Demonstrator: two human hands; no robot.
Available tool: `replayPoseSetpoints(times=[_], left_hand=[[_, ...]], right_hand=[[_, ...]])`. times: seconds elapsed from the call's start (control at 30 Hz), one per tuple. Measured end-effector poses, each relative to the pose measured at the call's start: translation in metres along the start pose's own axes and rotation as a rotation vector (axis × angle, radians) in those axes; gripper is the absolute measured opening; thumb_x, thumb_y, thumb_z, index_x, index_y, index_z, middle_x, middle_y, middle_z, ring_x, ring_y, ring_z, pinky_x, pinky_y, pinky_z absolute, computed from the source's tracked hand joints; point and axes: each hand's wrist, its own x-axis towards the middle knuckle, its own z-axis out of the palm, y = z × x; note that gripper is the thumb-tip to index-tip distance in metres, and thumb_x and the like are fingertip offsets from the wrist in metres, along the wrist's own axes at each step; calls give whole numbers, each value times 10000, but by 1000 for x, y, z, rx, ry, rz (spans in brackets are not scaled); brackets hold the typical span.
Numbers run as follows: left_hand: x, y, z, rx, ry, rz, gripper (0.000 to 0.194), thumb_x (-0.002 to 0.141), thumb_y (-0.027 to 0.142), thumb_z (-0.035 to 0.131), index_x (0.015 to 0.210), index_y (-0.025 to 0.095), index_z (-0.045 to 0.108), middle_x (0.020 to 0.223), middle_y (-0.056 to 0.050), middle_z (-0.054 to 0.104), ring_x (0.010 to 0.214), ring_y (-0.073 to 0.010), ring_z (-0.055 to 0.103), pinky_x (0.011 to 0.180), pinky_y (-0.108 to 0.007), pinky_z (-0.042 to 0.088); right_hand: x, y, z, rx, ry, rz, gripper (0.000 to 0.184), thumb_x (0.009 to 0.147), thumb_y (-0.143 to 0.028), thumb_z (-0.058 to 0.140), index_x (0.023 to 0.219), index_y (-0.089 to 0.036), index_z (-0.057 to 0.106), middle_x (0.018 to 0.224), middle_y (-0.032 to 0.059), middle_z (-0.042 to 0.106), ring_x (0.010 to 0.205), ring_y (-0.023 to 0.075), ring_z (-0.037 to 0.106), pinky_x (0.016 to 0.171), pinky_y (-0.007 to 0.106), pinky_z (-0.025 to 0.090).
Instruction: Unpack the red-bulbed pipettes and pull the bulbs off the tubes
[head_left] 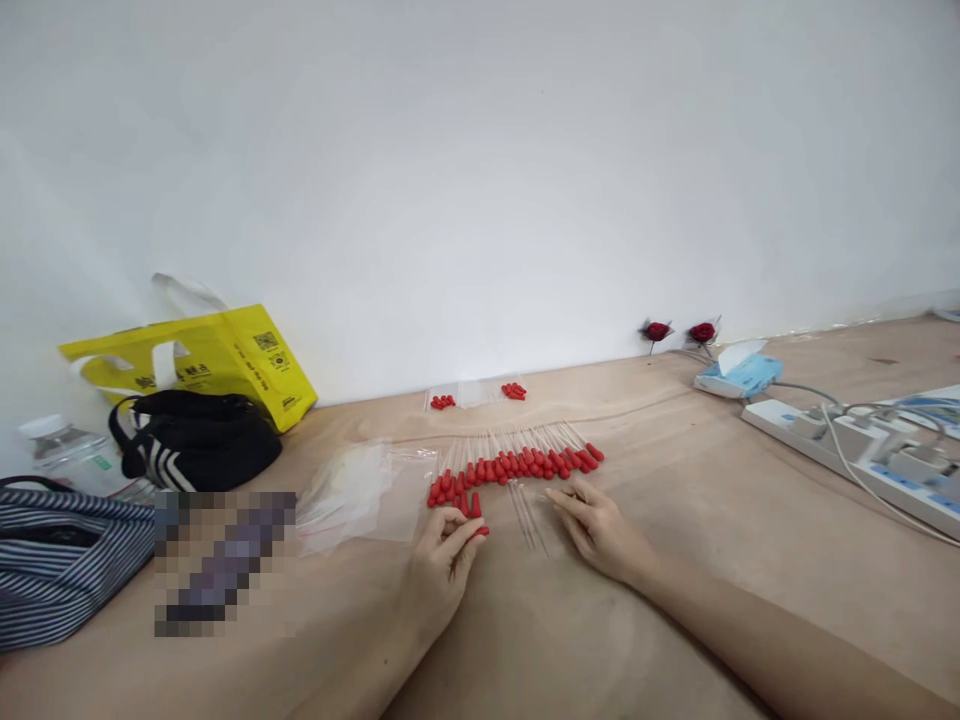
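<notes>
My left hand pinches a red rubber dropper bulb between thumb and fingers. A few loose red bulbs lie just beyond those fingers. My right hand is closed at the fingertips on what looks like a thin clear glass tube, faint against the table. Several bare glass tubes lie between my two hands. Behind them, a fanned row of glass droppers with red bulbs stretches across, glass ends pointing to the wall.
Clear plastic bags lie left of the row; bagged red bulbs are by the wall. At left are a yellow bag, black pouch, bottle and striped bag. Tissues and a corded power strip sit right.
</notes>
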Motion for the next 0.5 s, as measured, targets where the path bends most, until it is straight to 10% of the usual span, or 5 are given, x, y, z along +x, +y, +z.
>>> replayPoseSetpoints(times=[0.23,0.5], left_hand=[[22,5,9,42,-70,-62,302,803,168,387,1063,176,540,850,-55,530,737,-135,546,682,-264,470],[41,3,20,201,-205,-161,57,698,198,542,743,188,508,735,-16,574,735,-180,529,700,-315,420]], right_hand=[[6,0,10,29,6,49,453,750,-37,338,1160,-168,478,799,52,459,717,147,499,675,286,476],[10,1,13,78,-26,76,352,742,-14,353,1004,-161,537,817,56,478,735,149,505,678,286,468]])
